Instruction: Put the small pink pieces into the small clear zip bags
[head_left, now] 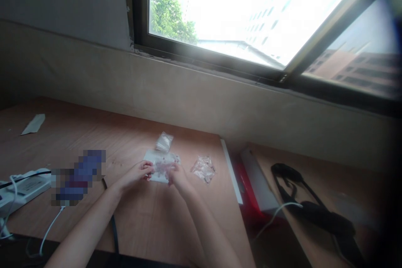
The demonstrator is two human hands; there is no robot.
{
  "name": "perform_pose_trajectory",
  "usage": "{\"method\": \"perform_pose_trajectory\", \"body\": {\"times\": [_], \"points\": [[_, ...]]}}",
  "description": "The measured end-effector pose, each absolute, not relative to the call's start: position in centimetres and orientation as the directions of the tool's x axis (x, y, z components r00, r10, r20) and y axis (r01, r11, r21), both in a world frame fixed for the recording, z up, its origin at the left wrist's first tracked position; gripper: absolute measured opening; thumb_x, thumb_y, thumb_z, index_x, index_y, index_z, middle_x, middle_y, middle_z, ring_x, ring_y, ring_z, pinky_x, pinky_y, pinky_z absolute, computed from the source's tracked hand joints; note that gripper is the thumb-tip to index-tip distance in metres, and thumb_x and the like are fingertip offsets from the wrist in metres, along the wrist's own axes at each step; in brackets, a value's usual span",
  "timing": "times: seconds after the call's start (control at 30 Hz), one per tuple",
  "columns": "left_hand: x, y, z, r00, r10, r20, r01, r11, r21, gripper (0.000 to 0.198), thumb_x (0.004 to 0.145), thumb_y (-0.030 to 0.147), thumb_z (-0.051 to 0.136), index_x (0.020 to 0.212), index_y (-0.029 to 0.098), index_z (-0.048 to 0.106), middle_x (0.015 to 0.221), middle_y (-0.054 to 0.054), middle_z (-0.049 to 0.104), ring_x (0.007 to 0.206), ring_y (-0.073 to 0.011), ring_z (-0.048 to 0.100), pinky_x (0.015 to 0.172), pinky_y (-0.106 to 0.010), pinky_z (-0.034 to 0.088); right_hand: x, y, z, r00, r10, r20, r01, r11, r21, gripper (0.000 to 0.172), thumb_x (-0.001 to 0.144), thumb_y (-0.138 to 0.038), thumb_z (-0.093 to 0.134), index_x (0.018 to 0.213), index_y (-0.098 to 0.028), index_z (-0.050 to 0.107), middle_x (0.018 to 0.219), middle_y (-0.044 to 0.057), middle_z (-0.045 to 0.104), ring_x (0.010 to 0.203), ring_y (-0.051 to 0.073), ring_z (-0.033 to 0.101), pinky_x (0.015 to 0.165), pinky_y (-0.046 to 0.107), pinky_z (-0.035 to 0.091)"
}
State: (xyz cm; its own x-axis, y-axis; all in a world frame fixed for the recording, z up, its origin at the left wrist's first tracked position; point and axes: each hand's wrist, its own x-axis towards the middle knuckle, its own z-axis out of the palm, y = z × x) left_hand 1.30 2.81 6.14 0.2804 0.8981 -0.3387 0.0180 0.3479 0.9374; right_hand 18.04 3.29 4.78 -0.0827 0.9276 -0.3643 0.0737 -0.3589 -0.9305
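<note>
My left hand (136, 176) and my right hand (177, 178) meet over a clear plastic bag (163, 166) holding small reddish pieces and lying against a white backing. The fingers of both hands pinch its lower part, hiding some of the contents. A little to the right lies a second clear bag of reddish pieces (203, 169), nearest my right hand. Beyond my hands sits a small bag of white contents (164, 142).
The hands work over a wooden table (141, 217). At left are a white power strip (27, 188), a pixelated object (78, 178), white cables and a pale paper strip (33, 124). A red-and-white box (254, 180) and black strap (314, 207) lie rightward.
</note>
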Motion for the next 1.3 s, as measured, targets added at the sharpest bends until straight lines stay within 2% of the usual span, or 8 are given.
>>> {"method": "perform_pose_trajectory", "body": {"times": [0.07, 0.13, 0.3, 0.4, 0.57, 0.7, 1.07, 1.3], "points": [[0.6, 3.0, 4.9, 0.227, 0.918, -0.326, -0.017, 0.339, 0.941, 0.032, 0.061, 0.032, 0.061, 0.083, 0.014, 0.048, 0.071, -0.001, 0.055, 0.059, -0.0109, 0.053, 0.057, -0.024, 0.042, 17.9, 3.3, 4.0, 0.026, 0.915, -0.403, 0.026, -0.403, -0.915, 0.015, 0.065, -0.021, 0.045, 0.08, -0.017, 0.04, 0.045, -0.008, 0.044, 0.03, 0.006, 0.039, 0.03, 0.018, 0.035], [-0.2, 3.0, 3.9, 0.177, 0.933, -0.313, -0.029, 0.323, 0.946, 0.032, 0.06, 0.032, 0.061, 0.082, 0.013, 0.048, 0.07, -0.001, 0.056, 0.058, -0.0113, 0.054, 0.057, -0.025, 0.043, 17.8, 3.2, 3.4, 0.041, 0.913, -0.406, -0.039, -0.404, -0.914, 0.019, 0.067, -0.028, 0.047, 0.081, -0.019, 0.037, 0.051, -0.006, 0.049, 0.033, 0.007, 0.043, 0.032, 0.02, 0.038], [-1.7, 2.4, 3.0, 0.136, 0.93, -0.34, -0.041, 0.349, 0.936, 0.027, 0.061, 0.029, 0.062, 0.078, 0.012, 0.049, 0.073, -0.003, 0.057, 0.064, -0.013, 0.056, 0.063, -0.027, 0.046, 17.4, 2.8, 2.6, -0.141, 0.902, -0.409, -0.081, -0.422, -0.903, 0.032, 0.063, -0.044, 0.053, 0.077, -0.018, 0.04, 0.062, -0.001, 0.055, 0.04, 0.008, 0.049, 0.035, 0.021, 0.041], [-2.1, 2.1, 2.8, 0.112, 0.924, -0.366, -0.08, 0.375, 0.924, 0.024, 0.062, 0.025, 0.062, 0.077, 0.012, 0.049, 0.074, -0.003, 0.057, 0.065, -0.0128, 0.057, 0.064, -0.027, 0.048, 16.9, 2.7, 1.7, -0.19, 0.889, -0.416, -0.036, -0.43, -0.902, 0.032, 0.059, -0.04, 0.059, 0.075, -0.017, 0.045, 0.06, -0.001, 0.055, 0.04, 0.009, 0.049, 0.034, 0.021, 0.039], [-2.4, 2.1, 2.0, 0.124, 0.901, -0.415, -0.155, 0.431, 0.889, 0.019, 0.066, 0.024, 0.059, 0.076, 0.013, 0.047, 0.068, -0.001, 0.054, 0.062, -0.0123, 0.058, 0.063, -0.028, 0.05, 16.0, 3.2, 0.2, -0.075, 0.892, -0.446, 0.013, -0.447, -0.895, 0.019, 0.06, -0.028, 0.059, 0.066, -0.014, 0.047, 0.043, -0.005, 0.045, 0.034, 0.007, 0.043, 0.031, 0.018, 0.035], [-2.5, 1.9, 2.2, 0.161, 0.895, -0.415, -0.174, 0.44, 0.881, 0.02, 0.069, 0.029, 0.057, 0.076, 0.014, 0.049, 0.068, -0.001, 0.054, 0.062, -0.0126, 0.058, 0.064, -0.029, 0.05, 16.0, 3.7, 0.0, -0.038, 0.883, -0.468, 0.046, -0.466, -0.883, 0.014, 0.059, -0.023, 0.058, 0.063, -0.014, 0.048, 0.039, -0.005, 0.044, 0.031, 0.008, 0.042, 0.03, 0.019, 0.034], [-1.6, 1.4, 4.8, 0.171, 0.896, -0.41, -0.061, 0.425, 0.903, 0.034, 0.065, 0.041, 0.057, 0.085, 0.014, 0.054, 0.072, -0.003, 0.057, 0.066, -0.0161, 0.057, 0.059, -0.029, 0.048, 16.8, 3.7, 0.0, -0.142, 0.867, -0.478, 0.011, -0.481, -0.877, 0.018, 0.06, -0.027, 0.061, 0.063, -0.013, 0.05, 0.044, -0.002, 0.05, 0.035, 0.007, 0.045, 0.036, 0.019, 0.036], [-1.5, 1.4, 4.4, 0.206, 0.885, -0.418, 0.03, 0.421, 0.907, 0.04, 0.067, 0.054, 0.047, 0.072, 0.014, 0.049, 0.054, 0.003, 0.05, 0.045, -0.0098, 0.05, 0.044, -0.022, 0.043, 17.4, 3.9, -0.3, -0.22, 0.85, -0.478, -0.051, -0.5, -0.865, 0.026, 0.057, -0.032, 0.066, 0.064, -0.012, 0.051, 0.048, -0.002, 0.052, 0.036, 0.005, 0.044, 0.039, 0.019, 0.036]]}}
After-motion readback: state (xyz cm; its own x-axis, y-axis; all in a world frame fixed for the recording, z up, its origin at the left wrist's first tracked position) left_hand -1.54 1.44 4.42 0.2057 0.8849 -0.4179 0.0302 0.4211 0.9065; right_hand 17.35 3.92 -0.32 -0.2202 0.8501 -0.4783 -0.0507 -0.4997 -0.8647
